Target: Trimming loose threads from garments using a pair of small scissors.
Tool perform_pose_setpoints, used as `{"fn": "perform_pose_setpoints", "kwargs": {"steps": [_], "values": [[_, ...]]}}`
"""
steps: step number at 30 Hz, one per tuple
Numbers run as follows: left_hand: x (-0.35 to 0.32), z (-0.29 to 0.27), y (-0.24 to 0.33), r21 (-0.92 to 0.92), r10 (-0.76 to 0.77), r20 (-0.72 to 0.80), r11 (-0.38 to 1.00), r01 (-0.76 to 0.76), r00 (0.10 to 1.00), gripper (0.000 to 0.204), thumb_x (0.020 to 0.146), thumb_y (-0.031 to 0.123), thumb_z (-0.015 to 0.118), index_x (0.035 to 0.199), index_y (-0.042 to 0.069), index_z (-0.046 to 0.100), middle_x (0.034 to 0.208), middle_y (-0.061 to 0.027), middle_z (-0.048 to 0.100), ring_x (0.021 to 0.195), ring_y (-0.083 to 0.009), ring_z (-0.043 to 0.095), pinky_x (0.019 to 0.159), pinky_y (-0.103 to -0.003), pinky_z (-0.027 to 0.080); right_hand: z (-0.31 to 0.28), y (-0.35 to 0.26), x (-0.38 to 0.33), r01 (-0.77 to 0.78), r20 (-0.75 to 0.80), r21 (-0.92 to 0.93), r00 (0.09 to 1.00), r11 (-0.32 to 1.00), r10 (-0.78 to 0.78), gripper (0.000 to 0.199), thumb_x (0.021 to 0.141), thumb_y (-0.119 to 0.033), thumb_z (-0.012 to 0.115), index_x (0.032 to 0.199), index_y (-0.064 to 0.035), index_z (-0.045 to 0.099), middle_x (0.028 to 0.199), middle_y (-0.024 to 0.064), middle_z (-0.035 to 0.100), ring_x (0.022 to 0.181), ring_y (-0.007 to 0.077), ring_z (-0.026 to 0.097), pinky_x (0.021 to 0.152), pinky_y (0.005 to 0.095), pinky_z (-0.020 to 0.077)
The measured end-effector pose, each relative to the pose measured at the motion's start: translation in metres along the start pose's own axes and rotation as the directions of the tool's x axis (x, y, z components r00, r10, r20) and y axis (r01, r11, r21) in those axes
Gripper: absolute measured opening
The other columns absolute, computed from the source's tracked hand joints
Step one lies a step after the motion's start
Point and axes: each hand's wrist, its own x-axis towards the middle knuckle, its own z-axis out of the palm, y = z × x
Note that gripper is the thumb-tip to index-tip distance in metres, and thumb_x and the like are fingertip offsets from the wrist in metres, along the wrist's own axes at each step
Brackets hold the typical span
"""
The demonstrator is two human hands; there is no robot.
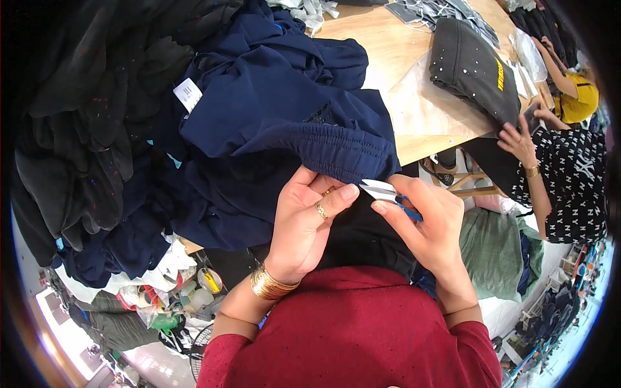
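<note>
A dark navy garment [284, 107] lies over the table in front of me, its stitched, gathered waistband [343, 152] turned toward me. My left hand [309, 210] pinches the lower edge of that waistband between thumb and fingers. In my right hand [424, 216] is a pair of small thread snips [381, 190] with blue handles. Their pale blades point left, close by my left thumb at the waistband's edge. Whether the blades touch the cloth or a thread, I cannot tell. A white label [187, 94] sticks up at the garment's left.
Black garments [71, 142] are heaped at the left. On the wooden table [401, 55], a folded dark garment with yellow lettering [472, 74] lies at the right. A co-worker in a black patterned shirt [572, 174] reaches toward it; another wears yellow [579, 97]. A green sack [491, 249] stands below right.
</note>
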Motion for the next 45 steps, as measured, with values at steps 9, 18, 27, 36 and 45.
{"fn": "perform_pose_setpoints", "kwargs": {"steps": [9, 18, 27, 36, 45], "values": [[0.000, 0.000, 0.002, 0.014, 0.022, 0.002, 1.000, -0.022, 1.000, 0.033, 0.081, -0.005, 0.058, 0.113, 0.001, 0.050, 0.102, -0.0075, 0.059, 0.093, -0.0136, 0.056, 0.088, -0.027, 0.043, -0.003, 0.004, 0.001, -0.029, -0.034, 0.038, 0.999, 0.999, 0.031, 0.022, 0.073, -0.020, 0.072, 0.085, -0.0046, 0.061, 0.065, 0.0060, 0.058, 0.052, 0.0223, 0.056, 0.048, 0.0299, 0.0423], [0.000, -0.001, 0.000, 0.071, 0.072, -0.008, 0.995, -0.071, 0.997, 0.034, 0.079, -0.007, 0.060, 0.111, 0.000, 0.052, 0.101, -0.0072, 0.060, 0.091, -0.0132, 0.056, 0.086, -0.027, 0.044, -0.001, 0.004, 0.002, 0.042, -0.009, 0.020, 0.999, 0.999, -0.042, 0.023, 0.072, -0.022, 0.072, 0.084, -0.0053, 0.061, 0.063, 0.0056, 0.057, 0.050, 0.0213, 0.055, 0.046, 0.0297, 0.0413], [-0.002, -0.002, -0.001, 0.100, 0.114, -0.024, 0.989, -0.111, 0.993, 0.035, 0.077, -0.007, 0.062, 0.110, 0.000, 0.053, 0.098, -0.0077, 0.061, 0.089, -0.0133, 0.058, 0.085, -0.027, 0.045, -0.002, 0.008, 0.001, -0.220, -0.039, 0.222, 0.972, 0.950, 0.234, 0.039, 0.069, -0.022, 0.076, 0.099, -0.0045, 0.057, 0.062, 0.0025, 0.050, 0.053, 0.0089, 0.045, 0.048, 0.0238, 0.0366], [0.004, -0.021, -0.003, -0.181, -0.038, 0.061, 0.982, 0.049, 0.997, 0.025, 0.085, 0.005, 0.058, 0.110, 0.008, 0.053, 0.098, -0.0018, 0.060, 0.094, -0.0109, 0.055, 0.087, -0.028, 0.043, 0.027, 0.025, 0.009, -0.426, 0.188, 0.633, 0.895, 0.647, 0.406, 0.032, 0.065, -0.006, 0.074, 0.091, -0.0004, 0.056, 0.083, -0.0011, 0.045, 0.072, 0.0052, 0.039, 0.062, 0.0189, 0.0317], [0.029, -0.067, 0.045, -0.411, 0.151, -0.156, 0.889, -0.203, 0.976, 0.027, 0.090, 0.029, 0.054, 0.102, 0.006, 0.057, 0.100, -0.0082, 0.064, 0.094, -0.0198, 0.060, 0.084, -0.034, 0.048, -0.002, 0.027, 0.012, -0.372, 0.259, 0.861, 0.907, 0.347, 0.331, 0.034, 0.066, -0.013, 0.072, 0.094, -0.0019, 0.056, 0.076, -0.0033, 0.052, 0.057, 0.0023, 0.044, 0.045, 0.0160, 0.0301]]}}
